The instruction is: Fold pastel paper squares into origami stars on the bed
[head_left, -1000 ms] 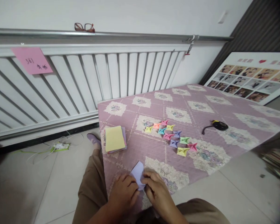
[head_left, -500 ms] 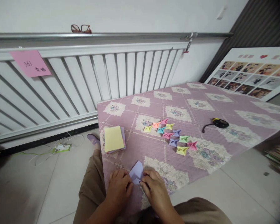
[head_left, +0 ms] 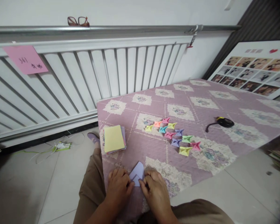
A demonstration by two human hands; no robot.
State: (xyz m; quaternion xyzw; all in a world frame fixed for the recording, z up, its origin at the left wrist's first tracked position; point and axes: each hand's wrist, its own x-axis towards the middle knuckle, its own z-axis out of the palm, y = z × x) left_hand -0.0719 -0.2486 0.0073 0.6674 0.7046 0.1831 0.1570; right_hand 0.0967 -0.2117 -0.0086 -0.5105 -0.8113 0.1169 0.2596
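A partly folded sheet of lilac paper (head_left: 138, 169) lies at the near edge of the table, its tip pointing away from me. My left hand (head_left: 119, 185) grips its left side between curled fingers and thumb. On the right side, my right hand (head_left: 155, 187) pinches the lower corner, with the thumb on a small folded flap. Up and to the left sits a stack of coloured paper (head_left: 114, 139) with a yellow sheet on top. Several small folded paper pieces (head_left: 170, 135) in pink, yellow, blue, green and orange stand in rows beyond my right hand.
The table wears a purple flowered cloth (head_left: 151, 109). A black and yellow corded object (head_left: 225, 122) lies at the right. Behind stands a white radiator (head_left: 121, 68) with a pink note (head_left: 25, 59). Glasses (head_left: 78, 21) rest on the pipe. A photo board (head_left: 254, 70) leans at the right.
Both hands stay on the lilac paper, and its small lower flap now shows more clearly as a peaked fold. My view has shifted slightly.
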